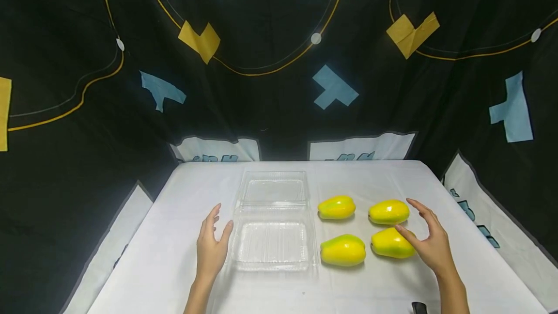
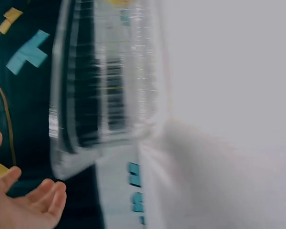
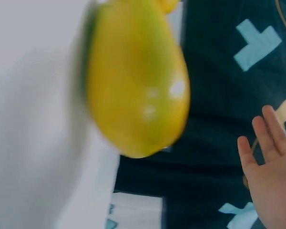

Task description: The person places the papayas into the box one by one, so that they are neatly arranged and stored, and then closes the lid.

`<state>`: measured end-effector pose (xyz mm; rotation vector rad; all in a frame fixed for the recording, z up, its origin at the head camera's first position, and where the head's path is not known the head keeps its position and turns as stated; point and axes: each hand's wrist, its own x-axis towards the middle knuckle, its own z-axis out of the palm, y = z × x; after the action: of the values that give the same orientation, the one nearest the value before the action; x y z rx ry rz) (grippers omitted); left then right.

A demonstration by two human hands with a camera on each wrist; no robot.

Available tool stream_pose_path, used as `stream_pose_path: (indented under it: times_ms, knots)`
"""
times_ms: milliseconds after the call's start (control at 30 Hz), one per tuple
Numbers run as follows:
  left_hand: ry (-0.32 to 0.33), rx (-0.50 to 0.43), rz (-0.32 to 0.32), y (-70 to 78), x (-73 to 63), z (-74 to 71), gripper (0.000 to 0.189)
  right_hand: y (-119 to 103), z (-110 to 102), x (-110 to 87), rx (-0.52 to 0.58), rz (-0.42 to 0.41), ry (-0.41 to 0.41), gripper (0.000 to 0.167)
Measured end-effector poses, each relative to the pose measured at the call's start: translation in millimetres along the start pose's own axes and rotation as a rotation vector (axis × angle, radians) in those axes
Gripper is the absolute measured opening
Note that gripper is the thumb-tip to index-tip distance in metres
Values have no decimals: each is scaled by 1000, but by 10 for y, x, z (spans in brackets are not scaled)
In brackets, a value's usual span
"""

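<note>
A hinged clear plastic container [image 1: 273, 243] lies with its lid folded back on the white table, nothing inside it. Beside its left edge my left hand [image 1: 211, 246] hovers with fingers spread and relaxed; the left wrist view shows the container's side [image 2: 105, 86] close by. To the right of the container sit several yellow-green papayas [image 1: 343, 250] in two rough rows. My right hand [image 1: 431, 241] is next to the right-hand pair, its thumb overlapping the nearer papaya [image 1: 392, 243] in the head view. The right wrist view has a papaya [image 3: 138, 81] large and the fingers extended, holding nothing.
A white cloth covers the table [image 1: 174, 285]. Near its front edge, a small black object [image 1: 419, 307] pokes into view beside my right forearm. Black curtains [image 1: 270, 105] with yellow and blue patches surround the table at the back and sides.
</note>
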<state>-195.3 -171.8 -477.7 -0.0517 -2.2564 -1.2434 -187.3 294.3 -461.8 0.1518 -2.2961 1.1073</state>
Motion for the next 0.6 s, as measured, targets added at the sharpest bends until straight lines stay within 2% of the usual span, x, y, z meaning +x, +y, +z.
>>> stream_pose_path:
  times_ms: [33, 133, 233, 333, 433, 600]
  knots:
    - [-22, -9, -10, -50, -16, 14, 53, 79, 31, -30, 20, -15, -9, 71]
    - [-97, -30, -24, -195, -55, 38, 55, 192, 85, -92, 54, 9, -70, 75]
    - [-173, -71, -20, -327, -76, 47, 58, 273, 132, -132, 70, 60, -134, 77]
    - [-247, -122, -15, -440, -89, 65, 61, 290, 153, -145, 36, 127, -185, 79]
    - [-312, -169, -28, -527, -108, 80, 63, 314, 165, -137, 10, 167, -236, 81]
    - [-383, -266, -64, -606, -133, 90, 65, 347, 162, -121, -9, 221, -322, 85]
